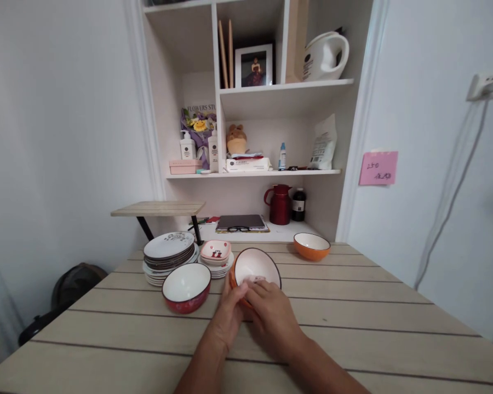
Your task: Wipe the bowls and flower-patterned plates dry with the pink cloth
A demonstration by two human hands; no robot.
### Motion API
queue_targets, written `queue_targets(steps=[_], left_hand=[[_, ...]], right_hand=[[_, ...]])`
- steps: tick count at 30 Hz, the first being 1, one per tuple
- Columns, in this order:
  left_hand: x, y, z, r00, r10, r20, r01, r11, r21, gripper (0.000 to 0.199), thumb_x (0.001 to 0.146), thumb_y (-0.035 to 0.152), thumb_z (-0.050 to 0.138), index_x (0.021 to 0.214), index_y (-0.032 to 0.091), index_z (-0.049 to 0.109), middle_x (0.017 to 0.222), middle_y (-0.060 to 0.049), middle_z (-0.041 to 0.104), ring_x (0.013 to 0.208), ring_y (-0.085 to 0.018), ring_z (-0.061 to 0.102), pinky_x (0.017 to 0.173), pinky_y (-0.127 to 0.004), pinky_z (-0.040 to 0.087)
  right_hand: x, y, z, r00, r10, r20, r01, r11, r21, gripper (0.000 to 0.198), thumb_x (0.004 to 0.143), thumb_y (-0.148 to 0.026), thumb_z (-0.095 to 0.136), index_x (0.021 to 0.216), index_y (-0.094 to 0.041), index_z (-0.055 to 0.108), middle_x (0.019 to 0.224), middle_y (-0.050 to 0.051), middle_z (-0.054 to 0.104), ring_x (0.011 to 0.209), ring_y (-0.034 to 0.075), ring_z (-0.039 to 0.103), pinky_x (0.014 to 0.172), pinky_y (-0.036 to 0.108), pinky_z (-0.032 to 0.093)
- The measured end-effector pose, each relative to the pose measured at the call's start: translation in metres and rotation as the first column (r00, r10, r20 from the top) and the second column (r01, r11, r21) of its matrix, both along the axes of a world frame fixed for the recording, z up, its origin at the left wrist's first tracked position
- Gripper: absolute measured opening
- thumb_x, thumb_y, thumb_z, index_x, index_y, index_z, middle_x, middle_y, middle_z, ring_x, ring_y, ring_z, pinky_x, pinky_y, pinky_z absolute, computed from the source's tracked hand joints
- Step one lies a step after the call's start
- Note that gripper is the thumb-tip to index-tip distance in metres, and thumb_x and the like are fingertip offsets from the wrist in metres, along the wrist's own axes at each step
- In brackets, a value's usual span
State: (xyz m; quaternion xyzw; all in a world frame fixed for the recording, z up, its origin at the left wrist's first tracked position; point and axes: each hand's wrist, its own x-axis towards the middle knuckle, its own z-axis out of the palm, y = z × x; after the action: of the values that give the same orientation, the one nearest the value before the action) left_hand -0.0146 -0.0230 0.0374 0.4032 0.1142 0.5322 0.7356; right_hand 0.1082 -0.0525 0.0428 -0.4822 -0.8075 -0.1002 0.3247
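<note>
An orange bowl (258, 264) with a white inside and dark rim is tilted toward me at the middle of the table. My left hand (229, 313) grips its near left side, thumb along the rim. My right hand (270, 307) is closed over the near rim, its fingers reaching inside. Whether a second bowl sits beneath it I cannot tell. Just left stands a red bowl (187, 285) with a white inside. Behind that are a stack of plates (170, 246) and small square dishes (216, 250) on little white plates (218, 269).
Another orange bowl (311, 247) stands at the table's back right. A small raised stand (158, 208) is at the back left. Beyond the slatted table (353, 328), a shelf unit holds a red jug (280, 205), a dark bottle (298, 205) and a laptop (241, 221) with glasses.
</note>
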Motion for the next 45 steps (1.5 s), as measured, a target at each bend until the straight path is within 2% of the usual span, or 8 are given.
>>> queue_targets(steps=[5, 10, 15, 20, 26, 32, 38, 45], left_hand=[[-0.005, 0.01, -0.001, 0.999, 0.032, 0.045, -0.028, 0.997, -0.075, 0.065, 0.079, 0.026, 0.073, 0.14, 0.023, 0.05, 0.128, -0.01, 0.066, 0.118, -0.028, 0.061, 0.107, -0.041, 0.041], [-0.013, 0.018, -0.001, 0.999, 0.021, 0.048, -0.011, 0.977, -0.211, 0.052, 0.084, 0.03, 0.069, 0.133, 0.014, 0.058, 0.122, -0.013, 0.069, 0.117, -0.029, 0.062, 0.106, -0.044, 0.043], [-0.018, 0.018, 0.001, 0.991, -0.109, 0.073, 0.122, 0.969, -0.213, 0.055, 0.09, 0.045, 0.062, 0.134, 0.013, 0.057, 0.127, -0.016, 0.067, 0.125, -0.032, 0.057, 0.11, -0.047, 0.039], [-0.016, 0.016, 0.0, 0.986, -0.08, 0.147, 0.098, 0.988, -0.116, 0.075, 0.084, 0.057, 0.064, 0.149, 0.029, 0.039, 0.144, -0.01, 0.054, 0.134, -0.03, 0.047, 0.116, -0.046, 0.031], [-0.013, 0.009, -0.002, 0.998, -0.015, 0.055, 0.021, 0.994, -0.105, 0.086, 0.082, 0.043, 0.073, 0.152, 0.041, 0.023, 0.153, -0.004, 0.044, 0.137, -0.023, 0.045, 0.117, -0.04, 0.029], [-0.009, 0.007, 0.0, 0.999, 0.012, 0.039, -0.007, 0.992, -0.125, 0.086, 0.078, 0.031, 0.078, 0.151, 0.032, 0.032, 0.136, -0.009, 0.061, 0.123, -0.027, 0.059, 0.109, -0.042, 0.038], [-0.004, 0.007, 0.007, 0.987, 0.158, 0.001, -0.156, 0.979, -0.134, 0.071, 0.069, 0.021, 0.075, 0.136, 0.022, 0.053, 0.11, -0.008, 0.073, 0.107, -0.029, 0.066, 0.097, -0.041, 0.048], [-0.018, 0.015, 0.003, 0.981, 0.139, -0.133, -0.169, 0.954, -0.249, 0.055, 0.064, 0.016, 0.071, 0.119, 0.017, 0.064, 0.098, -0.008, 0.075, 0.098, -0.029, 0.069, 0.088, -0.04, 0.052]], right_hand=[[0.015, 0.008, 0.002, 0.992, 0.079, 0.1, -0.075, 0.996, -0.038, 0.017, 0.09, -0.017, 0.058, 0.105, -0.024, 0.062, 0.107, 0.001, 0.073, 0.097, 0.022, 0.06, 0.092, 0.039, 0.042], [0.032, 0.021, -0.001, 0.967, 0.163, 0.194, -0.177, 0.982, 0.061, 0.011, 0.093, -0.02, 0.059, 0.093, -0.028, 0.066, 0.111, -0.004, 0.073, 0.112, 0.022, 0.056, 0.113, 0.047, 0.022], [0.023, 0.012, 0.001, 0.961, 0.114, 0.252, -0.124, 0.992, 0.024, 0.013, 0.096, -0.02, 0.052, 0.094, -0.024, 0.064, 0.097, 0.001, 0.073, 0.09, 0.019, 0.06, 0.089, 0.037, 0.041], [0.007, -0.001, -0.001, 0.983, 0.045, 0.179, -0.036, 0.998, -0.053, 0.018, 0.09, -0.018, 0.056, 0.107, -0.023, 0.06, 0.113, 0.006, 0.07, 0.098, 0.023, 0.06, 0.081, 0.036, 0.04], [-0.004, -0.006, -0.005, 0.994, -0.098, 0.046, 0.103, 0.985, -0.141, 0.012, 0.09, -0.025, 0.054, 0.099, -0.02, 0.06, 0.093, 0.006, 0.071, 0.083, 0.024, 0.061, 0.071, 0.035, 0.041], [-0.006, 0.002, -0.01, 0.988, -0.011, 0.154, -0.002, 0.996, 0.084, 0.019, 0.088, -0.012, 0.055, 0.102, -0.02, 0.063, 0.104, 0.007, 0.072, 0.092, 0.024, 0.06, 0.081, 0.038, 0.039], [0.007, 0.004, 0.001, 0.98, 0.082, 0.182, -0.089, 0.996, 0.029, 0.015, 0.093, -0.016, 0.056, 0.104, -0.023, 0.063, 0.106, 0.004, 0.073, 0.095, 0.021, 0.06, 0.092, 0.039, 0.039], [0.033, 0.016, -0.001, 0.968, 0.089, 0.236, -0.102, 0.994, 0.044, 0.015, 0.088, -0.014, 0.065, 0.093, -0.029, 0.067, 0.104, -0.002, 0.075, 0.124, 0.028, 0.052, 0.115, 0.064, 0.008]])
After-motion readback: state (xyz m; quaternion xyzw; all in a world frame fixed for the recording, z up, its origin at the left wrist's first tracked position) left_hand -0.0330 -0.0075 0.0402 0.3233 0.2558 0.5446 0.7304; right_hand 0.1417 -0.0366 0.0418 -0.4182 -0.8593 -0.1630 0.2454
